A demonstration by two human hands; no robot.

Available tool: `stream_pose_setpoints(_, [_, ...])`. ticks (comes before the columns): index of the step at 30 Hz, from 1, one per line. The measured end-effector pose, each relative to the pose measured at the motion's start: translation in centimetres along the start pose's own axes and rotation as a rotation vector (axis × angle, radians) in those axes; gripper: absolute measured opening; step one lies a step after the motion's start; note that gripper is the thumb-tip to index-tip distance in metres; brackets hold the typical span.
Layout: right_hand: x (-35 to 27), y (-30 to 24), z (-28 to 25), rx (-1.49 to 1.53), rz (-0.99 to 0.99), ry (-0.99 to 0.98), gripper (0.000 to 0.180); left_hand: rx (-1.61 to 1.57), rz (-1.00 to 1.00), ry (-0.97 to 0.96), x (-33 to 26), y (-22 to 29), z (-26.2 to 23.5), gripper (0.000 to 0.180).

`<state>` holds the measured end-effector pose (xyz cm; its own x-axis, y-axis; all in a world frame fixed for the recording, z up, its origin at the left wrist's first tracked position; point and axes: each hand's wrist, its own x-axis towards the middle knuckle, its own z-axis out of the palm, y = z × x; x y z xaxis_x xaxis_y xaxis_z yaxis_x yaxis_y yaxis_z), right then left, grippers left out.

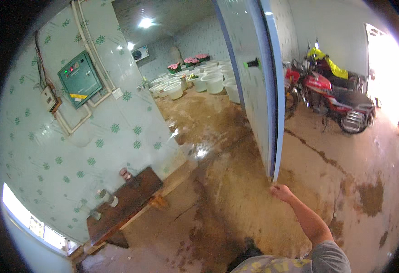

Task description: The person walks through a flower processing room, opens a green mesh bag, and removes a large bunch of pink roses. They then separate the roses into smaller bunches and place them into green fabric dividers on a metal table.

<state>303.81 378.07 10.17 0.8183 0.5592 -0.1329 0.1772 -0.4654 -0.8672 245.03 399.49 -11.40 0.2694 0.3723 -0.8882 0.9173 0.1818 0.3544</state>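
My right hand [282, 193] reaches forward from the grey sleeve at the lower right. Its fingers are closed at the lower end of the door's edge, and look curled round it. The door [253, 91] is a tall pale panel with blue edging and a small black and green handle [252, 63]. It stands open beside the doorway to a lit room. My left hand is out of view.
Inside the room stand several white tubs [174, 90] and pink flowers [191, 60]. A brown bench [129, 202] with cups lines the left wall, below a green control box [80, 78]. A red motorcycle [329, 93] stands at right. The floor [227, 182] looks wet.
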Motion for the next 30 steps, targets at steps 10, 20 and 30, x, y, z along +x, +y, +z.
stream_pose_setpoints(10, [31.8,-7.7,-28.9,0.778,-0.180,0.719,0.062,-0.260,0.856,0.210,6.9,53.8,-13.1,0.038])
stream_pose_setpoints(20, [49.2,-7.3,-25.9,0.928,-0.215,0.347,0.059,-0.512,0.541,-0.081,6.6,69.9,-12.2,0.041])
stream_pose_setpoints(30, [50.2,-13.9,-10.0,0.729,-0.005,0.325,0.045,-0.337,1.552,0.092,-1.9,89.3,-11.5,0.075])
